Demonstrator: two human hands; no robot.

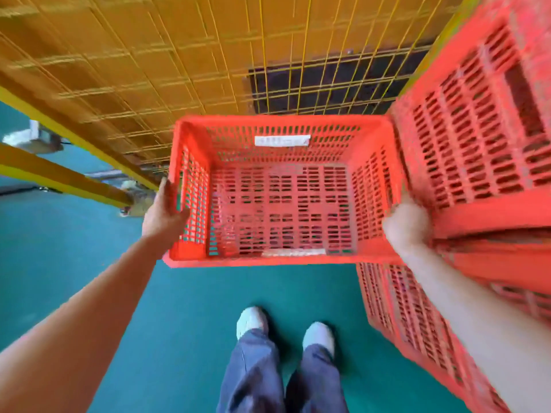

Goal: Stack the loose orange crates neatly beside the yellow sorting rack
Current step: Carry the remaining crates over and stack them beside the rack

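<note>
Bright, even light with oversaturated colour. Motion blur smears the whole view, worst on the crate stack [477, 129] at right. Wide-angle distortion bends the rack [134, 70] wires.

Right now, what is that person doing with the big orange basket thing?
A person is carrying an empty orange slotted plastic crate with both bare hands. The left hand grips its left side and the right hand grips its right side. It hangs above the green floor, in front of the person's grey shoes. Just behind it is the yellow wire-mesh sorting rack. On the right stands a stack of more orange slotted crates, close beside the carried one.
</note>
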